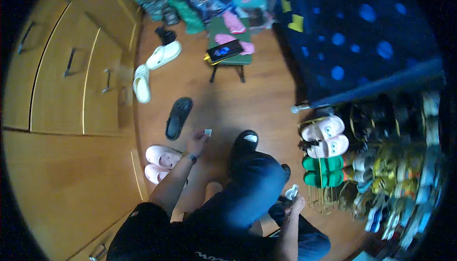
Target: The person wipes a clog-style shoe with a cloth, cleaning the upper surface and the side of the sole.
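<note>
My left hand (196, 143) is closed on a small white piece (208, 132) at its fingertips, held over the floor. Lower right, my right hand (297, 206) grips a crumpled-looking white object (292, 192); its exact kind is too blurred to tell. Just beyond the left hand lies a dark clog (179, 117), apart from it. A pair of pale pink clogs (161, 156) sits beside my left forearm, partly covered by it. Between my hands, a dark shoe (246, 140) with a white patch on its toe is on my foot, below my bent knee.
Wooden drawers (71, 70) line the left side, with white clogs (164, 54) along their base. A green stool (238, 60) bears a phone (224, 50) and pink cloth. On the right, a shoe rack holds pink slippers (325, 135) and green slippers (323, 179) under a dark-blue spotted cover (362, 28).
</note>
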A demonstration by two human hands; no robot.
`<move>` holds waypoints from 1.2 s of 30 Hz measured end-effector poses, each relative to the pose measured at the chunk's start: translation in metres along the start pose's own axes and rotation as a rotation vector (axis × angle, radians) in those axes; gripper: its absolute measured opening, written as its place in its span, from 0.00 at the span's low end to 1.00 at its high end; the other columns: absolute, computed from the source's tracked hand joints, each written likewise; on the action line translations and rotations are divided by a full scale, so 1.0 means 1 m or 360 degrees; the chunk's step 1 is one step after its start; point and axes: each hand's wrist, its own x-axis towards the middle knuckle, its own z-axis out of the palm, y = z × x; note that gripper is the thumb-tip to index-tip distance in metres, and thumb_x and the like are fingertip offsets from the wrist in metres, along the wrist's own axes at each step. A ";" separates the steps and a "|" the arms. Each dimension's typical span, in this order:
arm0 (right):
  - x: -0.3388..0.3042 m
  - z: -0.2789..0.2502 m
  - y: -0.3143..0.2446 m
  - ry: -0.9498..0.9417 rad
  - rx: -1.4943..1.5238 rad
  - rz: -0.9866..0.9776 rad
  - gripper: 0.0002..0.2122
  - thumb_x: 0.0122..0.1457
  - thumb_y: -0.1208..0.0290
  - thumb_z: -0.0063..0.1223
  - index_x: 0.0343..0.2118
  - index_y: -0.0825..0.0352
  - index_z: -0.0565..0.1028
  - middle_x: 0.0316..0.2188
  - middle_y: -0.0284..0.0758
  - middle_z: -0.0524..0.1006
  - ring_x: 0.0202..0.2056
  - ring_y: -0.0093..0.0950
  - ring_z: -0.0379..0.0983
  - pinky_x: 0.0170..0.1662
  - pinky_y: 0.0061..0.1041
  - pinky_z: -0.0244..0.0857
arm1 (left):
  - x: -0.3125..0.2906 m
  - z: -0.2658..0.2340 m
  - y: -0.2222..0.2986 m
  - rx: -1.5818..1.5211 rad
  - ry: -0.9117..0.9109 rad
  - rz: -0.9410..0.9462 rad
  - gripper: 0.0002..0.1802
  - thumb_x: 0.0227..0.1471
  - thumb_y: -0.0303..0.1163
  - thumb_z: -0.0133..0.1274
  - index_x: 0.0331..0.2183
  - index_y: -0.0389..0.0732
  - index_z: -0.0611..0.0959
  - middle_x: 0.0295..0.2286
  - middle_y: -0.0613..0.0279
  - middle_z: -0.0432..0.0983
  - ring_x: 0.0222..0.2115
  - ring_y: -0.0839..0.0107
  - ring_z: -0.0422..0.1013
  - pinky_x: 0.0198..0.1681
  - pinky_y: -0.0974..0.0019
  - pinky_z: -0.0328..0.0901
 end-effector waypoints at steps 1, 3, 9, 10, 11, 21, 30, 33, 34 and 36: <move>-0.010 0.011 -0.023 0.0056 0.0297 0.0006 0.09 0.62 0.71 0.51 0.43 0.68 0.75 0.34 0.42 0.80 0.35 0.33 0.78 0.37 0.35 0.76 | -0.004 -0.003 0.041 -0.0177 0.0010 0.0075 0.14 0.55 0.29 0.58 0.44 0.34 0.80 0.33 0.55 0.81 0.34 0.67 0.77 0.38 0.65 0.71; -0.051 0.037 -0.074 0.0078 0.0494 -0.0165 0.09 0.61 0.77 0.48 0.44 0.67 0.75 0.36 0.43 0.79 0.36 0.36 0.79 0.38 0.37 0.77 | -0.023 -0.014 0.138 -0.0373 -0.0072 0.0247 0.14 0.54 0.27 0.59 0.44 0.34 0.80 0.32 0.59 0.80 0.33 0.72 0.76 0.38 0.68 0.71; -0.150 0.068 -0.154 -0.0706 0.0624 -0.0374 0.09 0.58 0.71 0.62 0.40 0.66 0.79 0.29 0.28 0.79 0.29 0.17 0.73 0.31 0.20 0.68 | -0.108 -0.017 0.318 -0.0698 -0.0734 0.1123 0.05 0.55 0.17 0.54 0.36 0.31 0.80 0.36 0.60 0.77 0.37 0.73 0.75 0.44 0.70 0.71; -0.170 0.066 -0.161 -0.0596 0.0600 -0.0459 0.09 0.57 0.69 0.63 0.38 0.66 0.80 0.27 0.26 0.77 0.26 0.15 0.70 0.28 0.18 0.65 | -0.135 -0.004 0.346 -0.0551 -0.0907 0.1263 0.05 0.53 0.17 0.56 0.35 0.31 0.80 0.36 0.60 0.76 0.36 0.73 0.74 0.43 0.71 0.70; -0.195 0.052 -0.175 -0.0623 0.0511 -0.0489 0.09 0.57 0.72 0.63 0.39 0.66 0.78 0.25 0.25 0.76 0.25 0.14 0.69 0.27 0.17 0.65 | -0.155 0.016 0.363 -0.0313 -0.1011 0.1467 0.05 0.52 0.19 0.58 0.35 0.33 0.82 0.33 0.60 0.77 0.33 0.74 0.74 0.39 0.72 0.69; -0.268 -0.057 -0.130 -0.0100 -0.0045 -0.1325 0.10 0.56 0.67 0.64 0.35 0.70 0.81 0.29 0.39 0.80 0.32 0.29 0.77 0.37 0.28 0.70 | -0.311 0.109 0.354 0.0053 -0.2073 0.1391 0.08 0.53 0.19 0.57 0.38 0.32 0.82 0.31 0.61 0.80 0.32 0.76 0.75 0.38 0.72 0.70; -0.292 -0.140 -0.091 0.0327 -0.0022 -0.1535 0.08 0.55 0.69 0.62 0.30 0.70 0.79 0.28 0.39 0.77 0.30 0.35 0.75 0.34 0.31 0.68 | -0.386 0.163 0.359 0.0191 -0.2357 0.1591 0.06 0.53 0.19 0.59 0.35 0.34 0.80 0.28 0.71 0.75 0.27 0.85 0.68 0.32 0.79 0.64; -0.292 -0.151 -0.087 0.0389 0.0088 -0.1459 0.07 0.54 0.70 0.62 0.29 0.69 0.78 0.27 0.39 0.75 0.29 0.35 0.74 0.33 0.33 0.67 | -0.402 0.174 0.357 0.0156 -0.2353 0.1436 0.08 0.53 0.21 0.61 0.37 0.34 0.81 0.27 0.72 0.75 0.27 0.86 0.68 0.32 0.80 0.63; -0.289 -0.152 -0.085 0.0439 0.0116 -0.1486 0.07 0.53 0.70 0.62 0.29 0.69 0.78 0.27 0.39 0.75 0.30 0.35 0.74 0.33 0.33 0.67 | -0.403 0.180 0.355 0.0141 -0.2357 0.1415 0.09 0.53 0.21 0.61 0.38 0.34 0.81 0.28 0.72 0.76 0.27 0.85 0.68 0.32 0.79 0.64; -0.280 -0.149 -0.084 0.0576 0.0173 -0.1596 0.06 0.53 0.72 0.61 0.28 0.70 0.78 0.26 0.39 0.74 0.30 0.36 0.73 0.34 0.33 0.67 | -0.404 0.185 0.354 0.0119 -0.2351 0.1346 0.10 0.53 0.21 0.61 0.39 0.33 0.81 0.29 0.70 0.77 0.29 0.84 0.70 0.34 0.78 0.65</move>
